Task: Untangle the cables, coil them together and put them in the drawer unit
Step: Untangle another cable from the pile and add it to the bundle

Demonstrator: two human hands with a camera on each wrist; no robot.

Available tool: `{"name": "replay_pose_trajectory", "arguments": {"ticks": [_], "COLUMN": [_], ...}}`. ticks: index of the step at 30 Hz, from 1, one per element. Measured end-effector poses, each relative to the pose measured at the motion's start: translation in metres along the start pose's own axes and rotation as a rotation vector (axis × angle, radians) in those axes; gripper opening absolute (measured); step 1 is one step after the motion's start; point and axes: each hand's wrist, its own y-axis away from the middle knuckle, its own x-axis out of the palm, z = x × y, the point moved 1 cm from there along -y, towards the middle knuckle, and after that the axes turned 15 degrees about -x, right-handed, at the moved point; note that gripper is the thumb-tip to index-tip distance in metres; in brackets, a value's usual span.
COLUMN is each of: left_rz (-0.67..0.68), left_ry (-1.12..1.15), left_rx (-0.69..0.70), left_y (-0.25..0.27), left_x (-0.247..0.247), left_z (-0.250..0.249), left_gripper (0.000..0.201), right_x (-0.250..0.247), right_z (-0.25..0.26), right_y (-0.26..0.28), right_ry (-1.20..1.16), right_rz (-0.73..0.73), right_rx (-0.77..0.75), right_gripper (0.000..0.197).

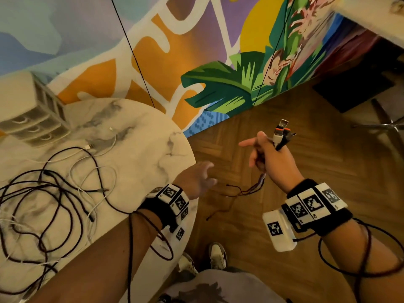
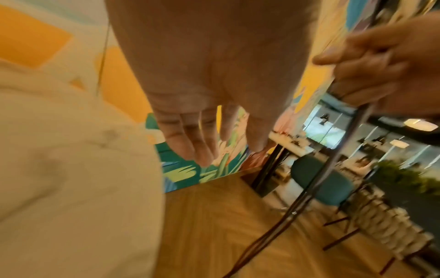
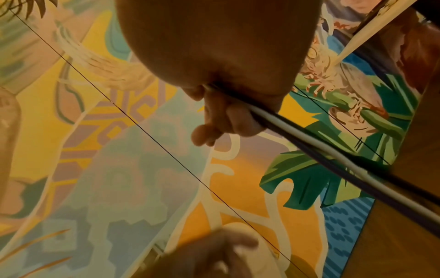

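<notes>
Right hand (image 1: pixel 265 158): fist gripping cable bundle (image 1: pixel 281 136), plugs up, tails hanging down-left. Left hand (image 1: pixel 197 179): fingers spread, empty, just beside tails; nearer the table tangle (image 1: pixel 50 193).

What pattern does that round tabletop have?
White marble with grey veining on the round marble tabletop, clearest in the head view.

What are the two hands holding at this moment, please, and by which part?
The right hand grips a bundle of cables just below their plugs. The left hand is open and holds nothing.
</notes>
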Motion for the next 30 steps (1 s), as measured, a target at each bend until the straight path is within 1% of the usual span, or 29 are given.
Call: {"name": "replay_pose_trajectory", "arguments": {"ticks": [2,3,5,7,9,10,12,14,15,16,17,18,21,23,27,30], "left_rz": [-0.088,-0.087,-0.037,0.077,0.194,0.219,0.231,0.227,0.217,0.214,0.186,0.126,-0.112,-0.227,-0.43,-0.59], "left_ry": [0.16,0.23,0.331,0.493,0.747,0.838,0.928,0.976,0.998,1.013,0.998,0.931,0.553,0.345,0.073,-0.045], "left_rx": [0.239,0.307,0.366,0.332,0.276,0.253,0.212,0.207,0.211,0.219,0.217,0.225,0.326,0.407,0.5,0.583], "left_y": [0.012,0.018,0.028,0.035,0.038,0.039,0.041,0.044,0.045,0.048,0.05,0.053,0.063,0.071,0.086,0.095], "left_x": [-0.007,-0.01,-0.015,-0.02,-0.025,-0.028,-0.035,-0.047,-0.052,-0.06,-0.065,-0.071,-0.081,-0.09,-0.113,-0.126], "left_z": [-0.028,-0.044,-0.076,-0.1,-0.113,-0.116,-0.116,-0.114,-0.112,-0.113,-0.115,-0.119,-0.131,-0.136,-0.137,-0.136], "left_gripper": [0.059,0.057,0.042,0.025,0.019,0.018,0.021,0.028,0.031,0.035,0.038,0.041,0.045,0.043,0.029,0.026], "right_x": [0.006,0.009,0.015,0.015,0.012,0.01,0.01,0.011,0.013,0.016,0.021,0.026,0.036,0.041,0.041,0.037], "right_z": [0.001,0.003,0.007,0.012,0.017,0.018,0.014,-0.002,-0.01,-0.02,-0.031,-0.041,-0.082,-0.11,-0.158,-0.185], "right_y": [-0.003,-0.005,-0.009,-0.011,-0.012,-0.01,-0.004,0.005,0.01,0.015,0.02,0.022,0.018,0.015,0.024,0.035], "right_ry": [0.03,0.03,-0.022,-0.026,-0.071,-0.104,-0.176,-0.289,-0.29,-0.235,-0.184,-0.156,-0.079,0.006,0.118,0.181], "right_rz": [0.008,0.017,0.041,0.049,0.078,0.113,0.219,0.304,0.362,0.426,0.479,0.48,0.328,0.283,0.169,0.056], "right_rx": [-0.041,-0.058,-0.044,-0.041,-0.053,-0.067,-0.099,-0.048,-0.02,-0.019,-0.021,-0.005,0.086,0.161,0.342,0.493], "right_gripper": [0.047,0.046,0.044,0.044,0.046,0.046,0.046,0.049,0.046,0.04,0.032,0.029,0.034,0.039,0.041,0.029]}}
